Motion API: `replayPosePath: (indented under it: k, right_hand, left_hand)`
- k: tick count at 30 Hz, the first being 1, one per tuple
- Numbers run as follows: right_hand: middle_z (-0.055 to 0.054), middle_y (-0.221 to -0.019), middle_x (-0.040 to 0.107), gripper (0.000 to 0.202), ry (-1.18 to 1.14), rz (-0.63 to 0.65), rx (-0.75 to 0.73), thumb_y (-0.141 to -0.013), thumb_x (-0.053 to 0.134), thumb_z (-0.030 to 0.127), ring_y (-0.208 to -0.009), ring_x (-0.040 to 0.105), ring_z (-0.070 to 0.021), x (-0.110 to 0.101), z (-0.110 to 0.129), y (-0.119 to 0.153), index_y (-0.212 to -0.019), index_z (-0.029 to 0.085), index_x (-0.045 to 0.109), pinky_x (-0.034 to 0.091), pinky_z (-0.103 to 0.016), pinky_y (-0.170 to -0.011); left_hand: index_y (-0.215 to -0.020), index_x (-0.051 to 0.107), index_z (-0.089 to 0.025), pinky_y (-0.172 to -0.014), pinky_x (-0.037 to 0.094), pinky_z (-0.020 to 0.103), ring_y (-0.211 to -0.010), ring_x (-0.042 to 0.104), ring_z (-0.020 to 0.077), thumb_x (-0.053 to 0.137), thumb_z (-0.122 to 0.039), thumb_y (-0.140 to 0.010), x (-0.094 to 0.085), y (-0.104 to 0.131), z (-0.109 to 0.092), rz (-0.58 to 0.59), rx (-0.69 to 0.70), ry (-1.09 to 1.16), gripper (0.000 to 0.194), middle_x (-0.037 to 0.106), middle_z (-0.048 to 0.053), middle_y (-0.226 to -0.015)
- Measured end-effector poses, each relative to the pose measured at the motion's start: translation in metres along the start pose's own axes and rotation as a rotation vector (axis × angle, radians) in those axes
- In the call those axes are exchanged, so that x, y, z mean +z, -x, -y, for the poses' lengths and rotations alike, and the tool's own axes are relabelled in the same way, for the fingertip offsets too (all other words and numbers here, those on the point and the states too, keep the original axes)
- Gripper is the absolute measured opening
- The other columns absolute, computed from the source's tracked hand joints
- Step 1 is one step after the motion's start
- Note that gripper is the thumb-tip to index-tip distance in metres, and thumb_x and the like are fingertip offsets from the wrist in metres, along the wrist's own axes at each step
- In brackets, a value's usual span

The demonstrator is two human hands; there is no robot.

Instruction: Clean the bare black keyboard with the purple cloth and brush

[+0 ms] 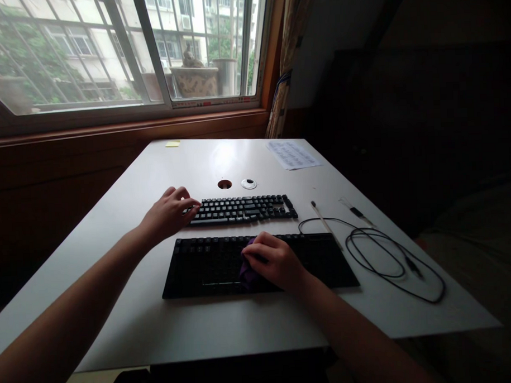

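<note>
A black keyboard base [191, 277] lies near the front of the white table, with a few keycaps along its upper left. Over its middle, my right hand [274, 260] is closed on a purple cloth [248, 273]. Behind the base, many loose black keycaps [247, 207] are laid out in rows. At their left end is my left hand [168, 213], its fingers bent and their tips at the keycaps; whether it pinches one is too small to tell.
On the right of the white table [130, 324] lie a coiled black cable [379, 274], a thin brush [321, 216] and a small wire-ended tool [357, 212]. Farther back are printed sheets [294, 155], a yellow note [172, 143], a round hole [224, 184] and its cover [249, 184].
</note>
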State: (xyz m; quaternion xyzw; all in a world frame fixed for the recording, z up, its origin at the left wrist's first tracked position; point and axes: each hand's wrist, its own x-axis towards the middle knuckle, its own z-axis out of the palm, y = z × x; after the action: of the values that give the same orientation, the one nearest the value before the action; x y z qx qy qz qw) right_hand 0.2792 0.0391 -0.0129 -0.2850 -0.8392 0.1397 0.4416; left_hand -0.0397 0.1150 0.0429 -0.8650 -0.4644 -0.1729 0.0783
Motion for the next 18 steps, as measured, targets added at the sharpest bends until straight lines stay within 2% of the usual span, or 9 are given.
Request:
replayPosePath:
  k: [4,8,13,18]
  right_hand:
    - [-0.003,-0.088,0.066,0.010,0.002,-0.004,0.003,-0.094,0.066,0.019,-0.079,0.067,-0.0143,0.000,0.000,0.000,-0.099,0.022,0.074,0.059,-0.027,-0.074]
    - [-0.004,-0.089,0.065,0.010,-0.011,0.018,0.010,-0.094,0.066,0.018,-0.080,0.066,-0.0142,0.001,-0.002,0.003,-0.100,0.021,0.074,0.059,-0.027,-0.075]
    - [-0.004,-0.088,0.065,0.010,-0.017,0.013,-0.021,-0.094,0.066,0.017,-0.078,0.065,-0.0139,0.001,-0.003,0.002,-0.099,0.021,0.073,0.058,-0.026,-0.074]
    - [-0.004,-0.087,0.065,0.011,-0.015,0.018,-0.041,-0.094,0.066,0.017,-0.077,0.065,-0.0138,0.000,-0.001,0.001,-0.100,0.021,0.074,0.058,-0.026,-0.073]
  left_hand:
    - [-0.124,0.076,-0.025,-0.091,0.045,0.039,-0.107,0.048,0.0286,0.050,-0.042,-0.104,0.020,-0.017,0.021,0.122,-0.057,-0.066,0.036,0.063,0.012,-0.118]
    - [-0.128,0.074,-0.030,-0.097,0.041,0.041,-0.112,0.045,0.0299,0.045,-0.046,-0.105,0.035,-0.024,0.024,0.167,-0.100,-0.082,0.040,0.060,0.012,-0.129]
    - [-0.130,0.073,-0.034,-0.096,0.040,0.042,-0.117,0.044,0.0334,0.042,-0.048,-0.104,0.041,-0.028,0.024,0.228,-0.132,-0.158,0.043,0.057,0.011,-0.135]
    - [-0.129,0.074,-0.035,-0.097,0.040,0.043,-0.118,0.045,0.0340,0.039,-0.049,-0.104,0.043,-0.030,0.033,0.243,-0.151,-0.172,0.045,0.057,0.010,-0.135]
